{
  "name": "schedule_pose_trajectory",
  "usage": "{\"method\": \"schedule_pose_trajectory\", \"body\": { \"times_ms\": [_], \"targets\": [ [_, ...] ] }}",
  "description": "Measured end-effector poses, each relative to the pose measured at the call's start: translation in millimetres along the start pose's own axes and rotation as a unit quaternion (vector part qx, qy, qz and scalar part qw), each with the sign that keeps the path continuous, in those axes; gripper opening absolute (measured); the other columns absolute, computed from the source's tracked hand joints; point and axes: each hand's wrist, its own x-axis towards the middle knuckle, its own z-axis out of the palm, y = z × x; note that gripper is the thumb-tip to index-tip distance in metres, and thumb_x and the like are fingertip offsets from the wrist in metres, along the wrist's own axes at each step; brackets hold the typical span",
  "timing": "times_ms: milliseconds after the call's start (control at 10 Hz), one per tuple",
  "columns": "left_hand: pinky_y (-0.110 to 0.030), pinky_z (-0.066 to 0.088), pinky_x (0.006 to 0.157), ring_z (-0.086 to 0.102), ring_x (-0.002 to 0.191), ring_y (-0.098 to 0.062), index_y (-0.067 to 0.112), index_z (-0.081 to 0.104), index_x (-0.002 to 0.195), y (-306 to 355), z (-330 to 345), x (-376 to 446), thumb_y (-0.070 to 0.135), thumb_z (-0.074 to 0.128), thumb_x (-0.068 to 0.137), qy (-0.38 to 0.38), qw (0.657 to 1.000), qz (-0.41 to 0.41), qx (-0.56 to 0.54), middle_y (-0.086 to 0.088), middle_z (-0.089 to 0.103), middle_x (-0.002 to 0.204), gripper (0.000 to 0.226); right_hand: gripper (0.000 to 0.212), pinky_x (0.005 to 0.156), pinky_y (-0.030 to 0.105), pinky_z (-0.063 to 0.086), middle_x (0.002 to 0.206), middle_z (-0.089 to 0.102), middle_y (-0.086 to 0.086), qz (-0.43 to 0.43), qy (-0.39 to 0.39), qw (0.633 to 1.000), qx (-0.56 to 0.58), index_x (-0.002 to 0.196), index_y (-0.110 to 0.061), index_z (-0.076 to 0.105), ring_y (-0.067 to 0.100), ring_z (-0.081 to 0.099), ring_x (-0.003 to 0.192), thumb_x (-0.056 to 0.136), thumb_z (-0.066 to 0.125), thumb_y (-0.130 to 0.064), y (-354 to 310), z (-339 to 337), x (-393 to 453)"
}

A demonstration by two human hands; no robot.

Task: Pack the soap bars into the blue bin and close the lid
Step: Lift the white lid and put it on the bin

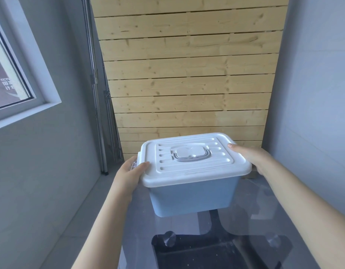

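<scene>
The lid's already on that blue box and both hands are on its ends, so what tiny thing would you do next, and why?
Probably press both ends down to seat it. The white lid covers the blue bin, the left hand holds one end with its thumb on top, and the right hand holds the other. Whether the latches have caught cannot be seen.

Matt plastic bin (193, 197) (white lid (195, 162)) on glossy glass table (284, 220).

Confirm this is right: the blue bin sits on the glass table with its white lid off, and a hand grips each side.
Not quite: in the head view the white lid is on the blue bin, covering it. The left hand and right hand do grip its sides on the glass table.
</scene>
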Motion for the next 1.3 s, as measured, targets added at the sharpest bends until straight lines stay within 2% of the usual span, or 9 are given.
{"method": "schedule_pose_trajectory", "body": {
  "times_ms": [100,200,400,600,800,900,1100,1200,1300],
  "targets": [
    [-0.021,0.038,0.062,0.052,0.068,-0.007,0.032,0.046,0.064,6.1,8.6,-10.5,0.015,0.065,0.083,0.069,0.996,0.050,0.003,0.013,0.052,0.073,0.032,0.058,0.067,0.031,0.037,0.100,0.060,0.006,-0.055,0.054,0.997,-0.019,0.107,-0.001,0.064,0.027,0.058,0.085,0.074,0.069,-0.049,-1.6,1.8,-2.9],
    [-0.025,0.032,0.054,0.042,0.062,-0.016,0.023,0.045,0.064,4.2,16.6,-10.7,0.016,0.057,0.085,0.103,0.991,0.073,0.050,0.007,0.046,0.065,0.025,0.047,0.056,0.031,0.026,0.081,0.049,0.008,-0.085,0.077,0.992,-0.043,0.081,0.004,0.058,0.023,0.043,0.063,0.079,0.065,-0.043,0.1,4.5,-6.4],
    [-0.027,0.026,0.054,0.034,0.059,-0.016,0.025,0.041,0.059,6.9,16.1,-1.7,0.015,0.049,0.086,0.123,0.984,0.086,0.097,0.008,0.039,0.059,0.030,0.049,0.067,0.031,0.030,0.085,0.055,0.013,-0.108,0.069,0.990,-0.063,0.106,0.011,0.059,0.024,0.046,0.074,0.087,0.055,-0.034,6.9,6.2,-9.0],
    [-0.028,0.036,0.069,0.054,0.084,-0.029,0.019,0.067,0.100,10.5,9.4,11.5,0.021,0.047,0.090,0.101,0.979,0.094,0.152,0.000,0.065,0.085,0.022,0.038,0.048,0.028,0.026,0.066,0.046,0.006,-0.115,0.118,0.969,-0.183,0.073,-0.001,0.050,0.030,0.047,0.076,0.095,0.042,-0.030,-1.2,12.0,-16.4],
    [-0.025,0.032,0.058,0.040,0.066,-0.015,0.024,0.065,0.110,11.2,12.0,14.7,0.023,0.041,0.094,0.098,0.968,0.107,0.204,0.006,0.045,0.066,0.028,0.040,0.046,0.028,0.023,0.061,0.041,0.003,-0.141,0.134,0.957,-0.217,0.063,-0.008,0.037,0.029,0.045,0.073,0.096,0.041,-0.029,-1.2,13.0,-18.6],
    [-0.023,0.038,0.068,0.052,0.081,-0.012,0.026,0.060,0.126,13.4,12.6,14.6,0.022,0.042,0.092,0.091,0.971,0.099,0.199,0.009,0.064,0.086,0.039,0.041,0.047,0.029,0.024,0.061,0.041,0.004,-0.142,0.130,0.961,-0.199,0.060,-0.010,0.034,0.029,0.044,0.068,0.095,0.042,-0.030,-0.4,12.3,-19.6],
    [-0.029,0.036,0.062,0.046,0.075,-0.019,0.015,0.065,0.099,16.5,17.7,12.3,0.013,0.038,0.089,0.109,0.962,0.100,0.228,0.003,0.058,0.079,0.029,0.035,0.057,0.032,0.032,0.067,0.049,0.006,-0.131,0.099,0.976,-0.141,0.071,-0.007,0.048,0.027,0.048,0.067,0.093,0.044,-0.033,1.2,8.1,-30.6],
    [-0.031,0.023,0.053,0.031,0.066,-0.024,0.013,0.034,0.062,23.4,24.9,4.9,0.013,0.037,0.087,0.139,0.950,0.111,0.257,0.001,0.033,0.060,0.025,0.047,0.095,0.035,0.040,0.133,0.057,0.008,-0.156,0.114,0.975,-0.106,0.130,-0.009,0.052,0.027,0.051,0.124,0.094,0.043,-0.037,4.8,0.5,-44.7],
    [-0.039,0.045,0.083,0.054,0.090,-0.031,0.015,0.062,0.095,32.5,35.4,0.0,0.020,0.040,0.089,0.158,0.948,0.124,0.247,-0.005,0.062,0.092,0.023,0.043,0.099,0.034,0.040,0.133,0.059,0.004,-0.246,0.158,0.955,0.045,0.131,-0.017,0.053,0.019,0.054,0.122,0.091,0.051,-0.034,-3.7,-15.6,-68.2]
  ]
}}
